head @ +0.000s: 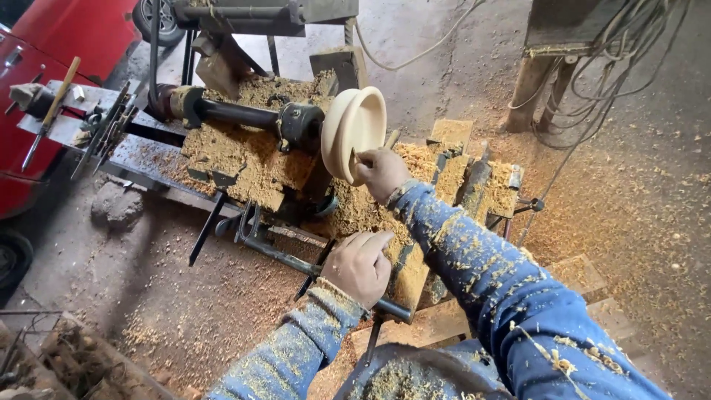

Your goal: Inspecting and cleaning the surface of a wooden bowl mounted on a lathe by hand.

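- The right hand [381, 172] is reaching to the pale wooden bowl [355, 133] mounted on the lathe [252, 118], fingers closed around a thin tool whose tip is touching the bowl's rim; held close, likely for control.
- The left hand [359, 265] is pressing palm-down on a long dark metal bar [326, 275], fingers curled over it, seemingly bracing.
- The bowl is sitting on edge at the shaft's end, its hollow holding nothing visible.
- Sawdust [244, 155] is heaping over the lathe bed, the floor [629, 207] and both blue sleeves [503, 289].
- Spare tools [104, 130] are lying at the far left end.
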